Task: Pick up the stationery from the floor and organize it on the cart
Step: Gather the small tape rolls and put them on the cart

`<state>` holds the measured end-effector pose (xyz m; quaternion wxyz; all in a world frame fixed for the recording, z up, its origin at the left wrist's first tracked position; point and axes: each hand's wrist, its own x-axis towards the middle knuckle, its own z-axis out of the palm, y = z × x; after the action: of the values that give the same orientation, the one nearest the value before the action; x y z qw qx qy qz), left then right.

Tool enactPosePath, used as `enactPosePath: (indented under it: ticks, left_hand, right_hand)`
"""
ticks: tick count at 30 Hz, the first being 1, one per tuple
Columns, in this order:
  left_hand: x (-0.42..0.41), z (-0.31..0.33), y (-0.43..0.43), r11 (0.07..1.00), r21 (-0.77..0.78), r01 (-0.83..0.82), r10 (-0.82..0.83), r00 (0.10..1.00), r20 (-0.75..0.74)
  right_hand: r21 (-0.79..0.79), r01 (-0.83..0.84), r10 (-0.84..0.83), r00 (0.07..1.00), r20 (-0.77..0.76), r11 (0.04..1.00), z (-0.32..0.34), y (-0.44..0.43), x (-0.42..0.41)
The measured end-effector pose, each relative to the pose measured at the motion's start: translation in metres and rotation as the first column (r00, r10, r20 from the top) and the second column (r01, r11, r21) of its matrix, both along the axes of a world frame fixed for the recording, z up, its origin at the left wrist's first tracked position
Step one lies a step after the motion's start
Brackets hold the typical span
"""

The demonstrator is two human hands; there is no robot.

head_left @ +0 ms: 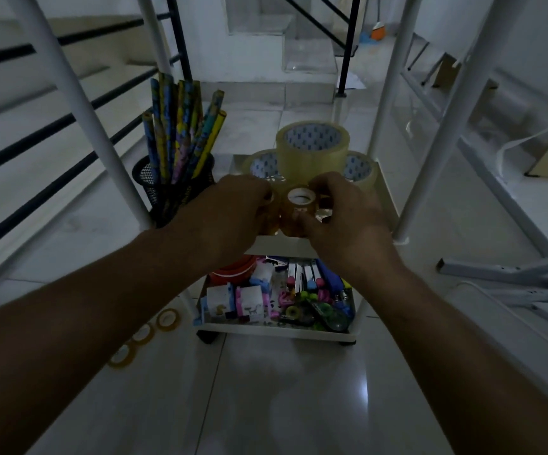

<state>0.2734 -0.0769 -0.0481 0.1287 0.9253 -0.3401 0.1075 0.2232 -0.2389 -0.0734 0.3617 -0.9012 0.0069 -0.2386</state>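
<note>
A white cart shelf (pixel 282 247) carries large clear tape rolls (pixel 312 152), one stacked on two others. In front of them stand stacks of small amber tape rolls (pixel 298 208). My left hand (pixel 233 211) grips the left stack from its side. The fingers and thumb of my right hand (pixel 341 218) curl round the middle stack, whose white core faces up. Three thin amber tape rings (pixel 144 333) lie on the floor left of the cart. The lower tray (pixel 275 330) holds erasers, markers, correction tapes and other small stationery.
A black mesh cup with several patterned pencils (pixel 180 149) stands at the cart's left. White cart posts (pixel 78 106) rise on both sides. White metal frame parts (pixel 512 277) lie on the floor at right. Stairs with black rails are behind.
</note>
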Motion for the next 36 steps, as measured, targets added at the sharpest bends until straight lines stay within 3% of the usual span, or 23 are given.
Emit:
enactPosePath:
  ticks: [3,6,10,13,16,21,27,33,36]
  left_hand:
    - [-0.003,-0.003,0.001,0.998,-0.056,0.017,-0.016,1.000,0.019]
    - [-0.014,-0.005,0.007,0.993,-0.118,0.031,-0.023,0.997,0.073]
    - [-0.046,-0.004,0.017,0.957,-0.265,0.120,-0.076,0.983,0.169]
    - [-0.072,-0.021,0.035,0.941,-0.333,0.058,0.005,0.983,0.186]
    - [-0.091,-0.058,0.062,0.947,-0.306,-0.101,0.118,0.992,0.038]
    - [-0.109,-0.135,0.121,0.924,-0.236,-0.300,0.268,0.950,-0.159]
    - [-0.113,-0.186,0.185,0.863,-0.100,-0.495,0.442,0.836,-0.326]
    - [-0.094,-0.217,0.217,0.808,0.087,-0.582,0.551,0.695,-0.463]
    - [-0.083,-0.231,0.225,0.820,0.164,-0.548,0.553,0.684,-0.475]
  right_hand:
    - [-0.046,0.029,-0.029,1.000,-0.002,0.999,-0.005,0.001,0.002]
    - [0.011,-0.002,0.002,1.000,-0.011,1.000,-0.005,0.003,-0.002]
    - [0.023,0.065,-0.069,0.950,0.304,0.998,-0.004,0.011,-0.022]
    - [0.002,-0.019,0.017,0.918,0.396,1.000,-0.014,0.022,-0.042]
    - [-0.043,-0.154,0.158,0.907,0.390,0.987,-0.030,0.044,-0.061]
    - [-0.024,-0.400,0.393,0.885,0.249,0.916,-0.077,0.090,-0.072]
    - [0.056,-0.568,0.569,0.822,0.002,0.821,-0.134,0.141,-0.054]
    - [-0.027,-0.649,0.605,0.722,-0.334,0.760,-0.199,0.202,-0.005]
    - [-0.121,-0.702,0.532,0.629,-0.568,0.701,-0.221,0.234,0.018]
